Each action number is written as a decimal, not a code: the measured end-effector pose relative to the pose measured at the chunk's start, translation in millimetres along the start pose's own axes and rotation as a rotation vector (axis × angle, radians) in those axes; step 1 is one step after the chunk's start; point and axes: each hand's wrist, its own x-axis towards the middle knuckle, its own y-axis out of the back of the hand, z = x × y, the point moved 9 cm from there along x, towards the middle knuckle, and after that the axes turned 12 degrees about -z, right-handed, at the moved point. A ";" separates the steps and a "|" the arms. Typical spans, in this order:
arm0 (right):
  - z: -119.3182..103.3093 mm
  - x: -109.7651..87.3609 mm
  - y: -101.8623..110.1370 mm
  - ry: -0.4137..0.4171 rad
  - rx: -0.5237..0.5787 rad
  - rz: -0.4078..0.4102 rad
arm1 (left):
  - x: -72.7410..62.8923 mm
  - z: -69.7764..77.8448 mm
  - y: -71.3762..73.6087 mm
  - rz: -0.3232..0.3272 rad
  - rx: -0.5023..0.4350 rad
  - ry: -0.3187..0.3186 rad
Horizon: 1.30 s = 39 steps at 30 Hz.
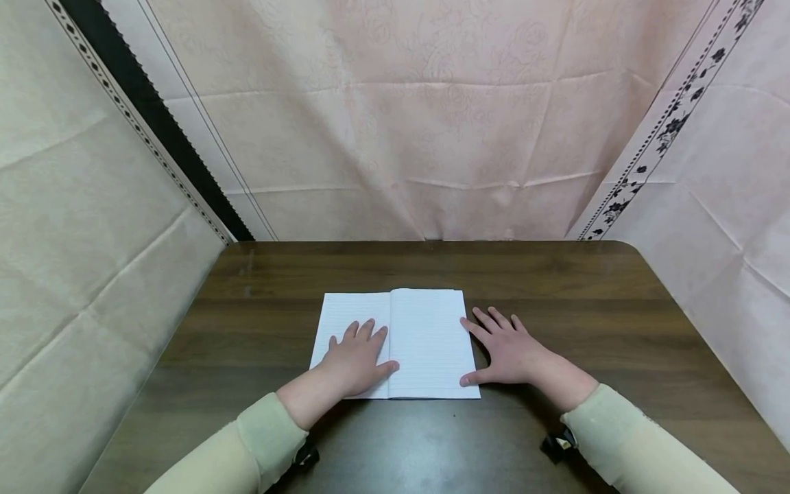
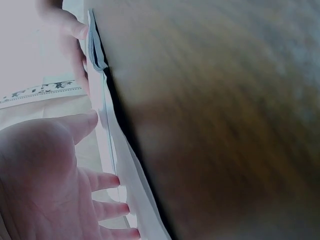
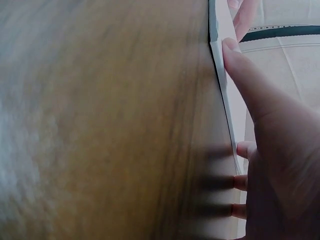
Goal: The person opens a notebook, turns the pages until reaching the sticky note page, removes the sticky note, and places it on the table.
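An open lined notebook [image 1: 428, 343] lies on the wooden table, its ruled pages blank. My left hand [image 1: 358, 357] rests on the left page with fingers spread, the thumb reaching just over the centre fold. At the right edge, my right hand [image 1: 509, 350] has its fingers spread; thumb tip and index fingertip touch the page's margin while the other fingers extend over the table. In the left wrist view the left fingertips meet the paper [image 2: 112, 145]. The right wrist view shows the right thumb [image 3: 245, 70] on the notebook's edge.
The brown wood-grain table [image 1: 432, 439] extends around the notebook on all sides. Pale patterned cloth [image 1: 401, 137] hangs behind it and along both sides. A dark wrist device [image 1: 558, 442] sits under the right sleeve, another [image 1: 305, 454] under the left.
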 end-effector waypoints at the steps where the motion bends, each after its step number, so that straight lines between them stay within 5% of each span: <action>1: -0.2 -0.2 0.2 0.000 0.001 0.002 | 0.3 -0.2 -0.1 0.000 0.000 -0.001; 27: 3.0 3.7 -2.2 -0.015 -0.002 0.036 | 0.9 -1.3 -2.1 0.003 -0.023 0.018; 39: 0.2 0.3 1.5 -0.028 -0.019 0.019 | -11.8 14.7 2.9 0.126 0.013 -0.030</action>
